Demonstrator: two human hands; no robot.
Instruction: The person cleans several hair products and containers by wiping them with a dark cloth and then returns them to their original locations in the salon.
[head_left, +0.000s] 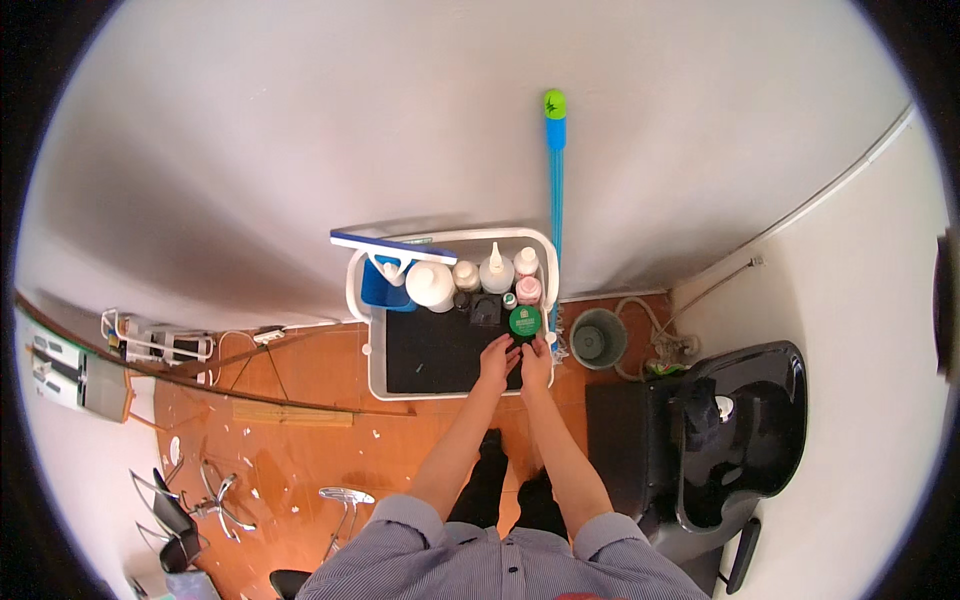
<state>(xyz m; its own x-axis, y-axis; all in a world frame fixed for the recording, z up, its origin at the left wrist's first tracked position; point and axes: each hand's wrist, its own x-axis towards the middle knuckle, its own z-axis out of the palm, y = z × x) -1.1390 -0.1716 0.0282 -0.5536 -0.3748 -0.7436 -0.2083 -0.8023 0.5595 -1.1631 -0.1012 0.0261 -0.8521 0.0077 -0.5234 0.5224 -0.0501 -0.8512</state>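
Note:
My left hand (497, 363) and my right hand (535, 363) meet at the near side of a jar with a round green lid (525, 321). The fingertips are bent in at its lower edge; whether they grip it or only touch it cannot be told. The jar stands at the right of a white-rimmed trolley tray (377, 367) with a dark mat (431, 349). Behind it are a pink-topped bottle (529, 289), a small vial (510, 300), a black box (486, 309), a nozzle bottle (496, 274) and a large white pump bottle (430, 285).
A squeegee (394, 246) lies across a blue container (379, 289) at the tray's back left. Right of the tray are a blue broom handle (556, 180), a grey bucket (598, 337) and a black wash basin (750, 442). A stool (346, 496) stands behind left.

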